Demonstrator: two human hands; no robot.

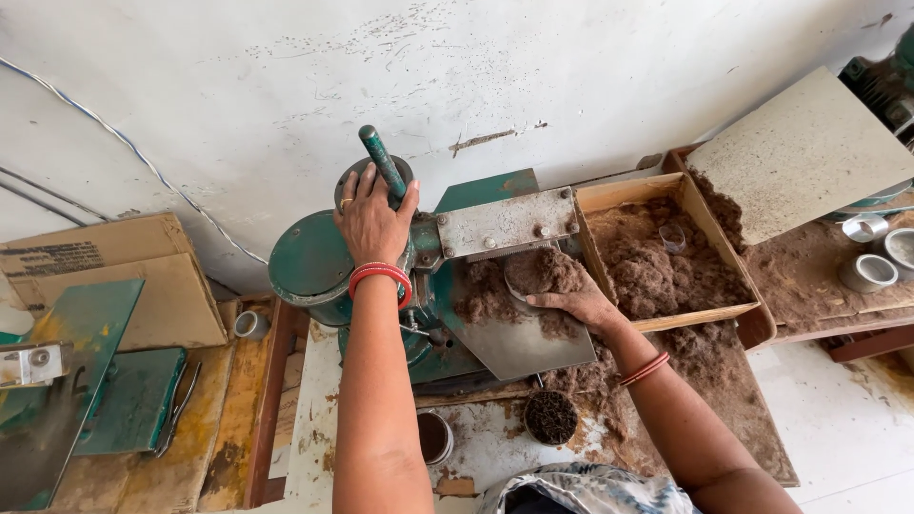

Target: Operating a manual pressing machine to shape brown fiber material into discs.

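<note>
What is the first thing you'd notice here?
Probably the big green machine in the middle, with the left hand gripping its lever handle. Next, the right hand pressing brown powder on the metal tray, beside a wooden box heaped with more.

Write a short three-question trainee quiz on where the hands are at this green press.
1. True or false: the left hand grips the green lever.
2. The right hand rests on: A) the cardboard box, B) a mound of brown powder on the metal tray, C) the small round cup.
3. What fills the wooden box beside the press?

Key: 1 true. 2 B. 3 Brown powdery material.
</note>
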